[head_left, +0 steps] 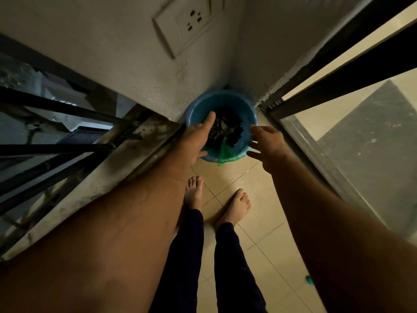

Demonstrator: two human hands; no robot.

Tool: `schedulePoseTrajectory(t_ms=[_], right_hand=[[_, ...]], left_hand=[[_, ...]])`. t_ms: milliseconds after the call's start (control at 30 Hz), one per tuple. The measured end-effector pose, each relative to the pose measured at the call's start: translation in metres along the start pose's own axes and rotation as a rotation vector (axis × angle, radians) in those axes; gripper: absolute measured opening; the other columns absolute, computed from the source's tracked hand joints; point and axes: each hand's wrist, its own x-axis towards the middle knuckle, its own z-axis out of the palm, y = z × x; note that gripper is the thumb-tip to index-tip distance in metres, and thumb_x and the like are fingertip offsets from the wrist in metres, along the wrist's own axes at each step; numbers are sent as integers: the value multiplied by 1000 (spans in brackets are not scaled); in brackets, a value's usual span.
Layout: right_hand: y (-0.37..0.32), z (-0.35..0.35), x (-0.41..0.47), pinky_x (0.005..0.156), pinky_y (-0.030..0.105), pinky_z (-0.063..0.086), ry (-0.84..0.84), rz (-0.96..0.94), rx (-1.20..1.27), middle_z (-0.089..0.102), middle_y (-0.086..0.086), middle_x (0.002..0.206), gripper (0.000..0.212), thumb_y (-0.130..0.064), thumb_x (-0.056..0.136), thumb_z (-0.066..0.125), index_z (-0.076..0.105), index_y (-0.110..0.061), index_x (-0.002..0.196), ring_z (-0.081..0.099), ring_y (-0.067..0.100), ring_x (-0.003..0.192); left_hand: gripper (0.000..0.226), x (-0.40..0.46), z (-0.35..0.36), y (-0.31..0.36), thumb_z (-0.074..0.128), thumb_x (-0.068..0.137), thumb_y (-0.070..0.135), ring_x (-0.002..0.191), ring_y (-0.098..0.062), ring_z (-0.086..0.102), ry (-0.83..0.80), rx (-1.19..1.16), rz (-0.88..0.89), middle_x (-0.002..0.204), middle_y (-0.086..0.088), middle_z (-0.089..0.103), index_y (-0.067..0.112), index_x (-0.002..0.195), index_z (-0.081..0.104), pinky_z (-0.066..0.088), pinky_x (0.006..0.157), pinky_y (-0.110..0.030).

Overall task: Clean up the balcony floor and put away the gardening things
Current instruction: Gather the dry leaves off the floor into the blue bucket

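Note:
A blue bucket (247,109) with a green plastic liner (225,152) stands on the tiled floor in the wall corner. Dark dry leaves (228,131) lie inside it. My left hand (198,138) reaches over the bucket's left rim, fingers straight, holding nothing. My right hand (268,145) hovers at the bucket's right rim with fingers spread and loosely bent, also holding nothing. Whether either hand touches the rim is unclear.
A black metal railing (56,152) on a stained ledge (108,177) runs along the left. A sliding glass door (352,141) and its track bound the right. My bare feet (216,199) stand on beige tiles. A small teal object (309,280) lies on the floor at right.

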Motion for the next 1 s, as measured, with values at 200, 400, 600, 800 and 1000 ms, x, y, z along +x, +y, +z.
schedulePoseTrajectory(t_ms=[200,400,600,800,1000], right_hand=[[-26,-46,-140,76,40,58,73,-52,-155,61,17,115,29,-27,98,58,61,-8,120,61,31,111],[-62,-92,-307,84,51,58,213,-215,-373,67,9,102,36,-37,92,63,65,-12,119,65,25,92],[-45,-132,-403,93,36,50,413,-270,-468,68,10,120,40,-35,93,61,64,-11,124,63,29,109],[35,-154,-467,91,31,46,643,-138,-240,66,11,123,42,-33,90,63,62,-12,126,61,27,112],[137,-175,-536,93,32,46,861,-9,29,60,14,133,47,-35,92,64,57,-15,133,59,27,117]], left_hand=[[39,-155,5,28,49,95,58,108,-28,59,-61,387,219,109,-8,60,21,94,61,50,97,-47],[54,-328,3,69,49,96,58,116,-27,56,-106,910,531,127,-11,60,15,128,57,42,91,-35],[75,-394,12,85,51,86,71,125,-25,53,-236,1302,747,141,-7,54,21,141,49,45,103,-43],[78,-430,34,78,52,88,68,135,-25,45,-381,1611,940,150,-8,45,18,147,42,39,111,-41],[77,-470,96,44,52,86,70,131,-25,49,-583,1880,1146,145,-7,50,19,143,46,41,109,-38]])
